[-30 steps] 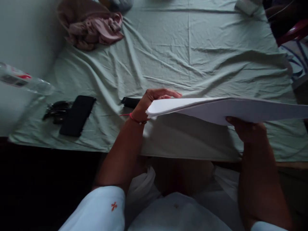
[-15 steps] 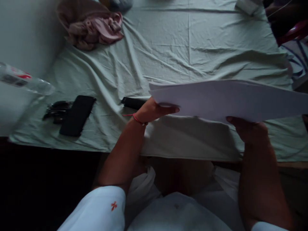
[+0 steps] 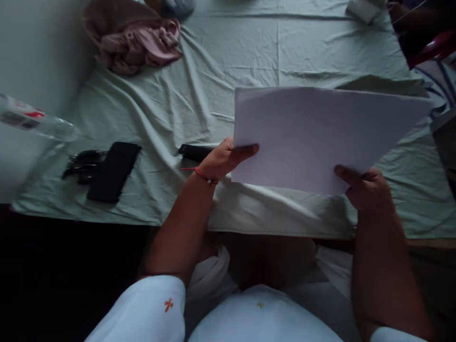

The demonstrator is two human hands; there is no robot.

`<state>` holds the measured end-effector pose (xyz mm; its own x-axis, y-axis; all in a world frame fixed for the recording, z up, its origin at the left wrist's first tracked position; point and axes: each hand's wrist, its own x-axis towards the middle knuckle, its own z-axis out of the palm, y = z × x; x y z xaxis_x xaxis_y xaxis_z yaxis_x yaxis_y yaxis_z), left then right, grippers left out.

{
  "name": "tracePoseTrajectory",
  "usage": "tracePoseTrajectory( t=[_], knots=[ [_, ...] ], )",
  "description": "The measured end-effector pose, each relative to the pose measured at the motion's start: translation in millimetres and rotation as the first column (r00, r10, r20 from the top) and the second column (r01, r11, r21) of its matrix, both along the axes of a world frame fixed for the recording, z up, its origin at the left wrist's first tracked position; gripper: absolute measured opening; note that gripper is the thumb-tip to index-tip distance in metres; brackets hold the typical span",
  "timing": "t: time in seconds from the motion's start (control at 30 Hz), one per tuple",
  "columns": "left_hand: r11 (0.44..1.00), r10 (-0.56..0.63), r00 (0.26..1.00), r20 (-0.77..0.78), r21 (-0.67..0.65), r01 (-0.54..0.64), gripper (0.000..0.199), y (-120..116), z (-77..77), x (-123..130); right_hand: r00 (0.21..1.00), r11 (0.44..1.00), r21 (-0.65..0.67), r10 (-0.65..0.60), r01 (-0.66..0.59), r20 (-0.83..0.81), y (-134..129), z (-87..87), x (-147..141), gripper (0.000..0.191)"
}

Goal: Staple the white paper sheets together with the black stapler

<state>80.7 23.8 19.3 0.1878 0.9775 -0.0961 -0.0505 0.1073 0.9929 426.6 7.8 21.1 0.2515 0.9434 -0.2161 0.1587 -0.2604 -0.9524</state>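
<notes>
A stack of white paper is held above the cloth-covered table. My left hand, a red string bracelet on its wrist, grips the left edge with the thumb on top; its other fingers are hidden underneath. At the lower right edge, my right hand is closed on the same paper, thumb across the top face. I cannot make out how many sheets there are. Just behind my left hand lies a black elongated object, partly covered by the hand.
A black phone lies on the left beside a dark bunch of small items. A clear plastic bottle is at the far left. Crumpled pink cloth sits on the green tablecloth at the back, and a white box stands far right.
The paper has tipped up from nearly edge-on, so its broad face now shows. Its far edge rose away from me, while both hands kept their hold and shifted only slightly.
</notes>
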Motion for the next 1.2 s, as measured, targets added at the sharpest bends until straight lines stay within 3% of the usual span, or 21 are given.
tracePoseTrajectory(
  t=[0.1,0.23,0.47,0.57,0.73,0.83,0.93,1.1,1.2],
  knots=[
    [0.996,0.023,0.997,0.077,-0.084,-0.016,0.038,1,-0.2,-1,0.979,1.000,-0.019,0.013,-0.017,-0.203,1,-4.5,0,0.044],
    [0.988,0.059,0.997,0.047,-0.145,-0.051,0.036,2,-2.0,-1,0.956,0.999,-0.050,0.004,-0.020,-0.292,2,-8.9,-6,0.037],
    [0.998,0.069,0.996,-0.064,0.016,-0.068,0.041,3,7.6,5,0.956,0.989,-0.105,-0.127,0.102,-0.263,8,-5.8,-15,0.049],
    [0.983,0.159,0.985,-0.070,0.100,-0.151,0.034,3,18.3,1,0.962,0.978,-0.154,-0.173,0.142,-0.212,8,-4.0,-15,0.052],
    [0.927,0.375,0.918,-0.128,0.053,-0.371,0.020,3,28.2,-14,0.965,0.975,-0.166,-0.178,0.146,-0.195,8,-7.3,-24,0.053],
    [0.872,0.489,0.856,-0.166,0.109,-0.477,0.020,3,28.1,-19,0.966,0.980,-0.161,-0.153,0.120,-0.211,7,-11.5,-33,0.050],
    [0.847,0.531,0.813,-0.239,0.178,-0.501,0.020,4,24.9,-22,0.967,0.987,-0.141,-0.105,0.073,-0.230,6,-15.3,-42,0.050],
    [0.817,0.570,0.719,-0.397,0.180,-0.548,0.021,9,16.4,-31,0.971,0.995,-0.101,-0.047,0.024,-0.236,3,-19.5,-49,0.050],
    [0.815,0.574,0.702,-0.422,0.215,-0.538,0.021,9,12.4,-36,0.973,0.996,-0.088,-0.010,-0.010,-0.229,1,-20.8,-50,0.048]
  ],
)
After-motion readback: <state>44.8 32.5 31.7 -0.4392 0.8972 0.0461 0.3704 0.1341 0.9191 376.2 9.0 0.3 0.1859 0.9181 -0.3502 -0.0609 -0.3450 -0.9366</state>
